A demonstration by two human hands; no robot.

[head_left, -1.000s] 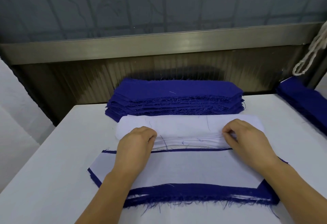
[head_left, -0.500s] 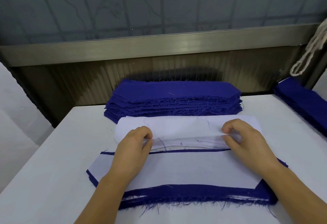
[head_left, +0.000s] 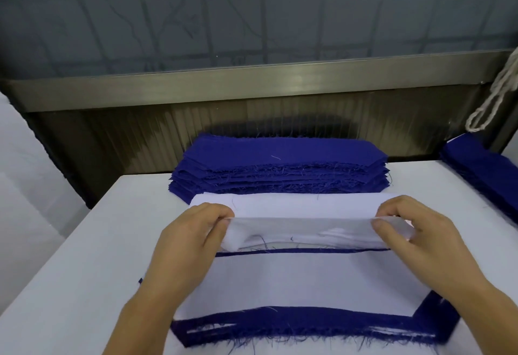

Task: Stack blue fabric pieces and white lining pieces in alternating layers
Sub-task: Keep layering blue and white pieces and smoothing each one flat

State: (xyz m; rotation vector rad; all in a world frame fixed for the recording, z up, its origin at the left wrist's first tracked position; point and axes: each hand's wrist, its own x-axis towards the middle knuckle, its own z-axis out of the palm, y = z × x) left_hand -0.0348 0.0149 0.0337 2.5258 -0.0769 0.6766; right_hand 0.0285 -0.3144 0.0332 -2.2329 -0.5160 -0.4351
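A pile of white lining pieces (head_left: 294, 203) lies mid-table, in front of a thick stack of blue fabric pieces (head_left: 277, 162). My left hand (head_left: 193, 238) and my right hand (head_left: 414, 235) each pinch one end of the top white lining piece (head_left: 302, 228) and hold its near edge raised off the pile. Nearest to me lies the alternating stack (head_left: 308, 323), with frayed blue edges showing and a white lining piece (head_left: 308, 281) on top of it.
The work lies on a white table (head_left: 84, 284). A second blue fabric stack (head_left: 482, 169) sits at the far right edge. A metal ledge and dark corrugated wall (head_left: 252, 88) run behind the table. A white cord (head_left: 496, 96) hangs at the right.
Both hands went from resting on the white pile's near edge to pinching the top lining piece and raising its near edge off the pile.
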